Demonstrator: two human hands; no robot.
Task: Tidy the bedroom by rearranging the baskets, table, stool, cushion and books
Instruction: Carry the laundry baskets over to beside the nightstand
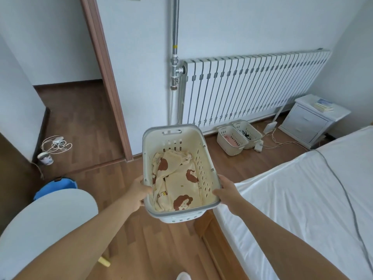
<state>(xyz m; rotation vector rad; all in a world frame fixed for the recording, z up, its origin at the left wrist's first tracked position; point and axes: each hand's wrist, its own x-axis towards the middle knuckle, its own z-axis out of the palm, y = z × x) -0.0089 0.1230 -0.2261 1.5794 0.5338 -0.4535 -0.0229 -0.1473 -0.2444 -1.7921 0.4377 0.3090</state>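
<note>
We've got the big laundry basket (177, 172) up off the floor between both hands, left hand (139, 193) clamped on the near-left rim with the thumb curled inside, right hand (227, 191) wrapped over the near-right rim, both closed on it; basket is rigid perforated plastic with a grey rim band, so we judge it stiff, light, a bit slick, and it looks tipped away from us since we only hold the near end; better purchase would be the cut-out handle (172, 131) on its far wall plus the matching near one; inside it a soft cream printed cloth (175, 184) lies loose, adds little weight, could slide if we tilt more; left of the basket and low is a round white table top (48, 225), a blue bin (56, 187) just beyond that; right of the basket the bed (298, 201) with a white sheet; beyond the basket to the right two small baskets (239, 138) sit touching each other on the floor under the radiator (254, 87), cables beside them; farther right of those a white nightstand (310, 122) with books (324, 105) stacked on top; far left of the basket a coiled cord (56, 144) and a cup (45, 158) on the floor by the doorway
</note>
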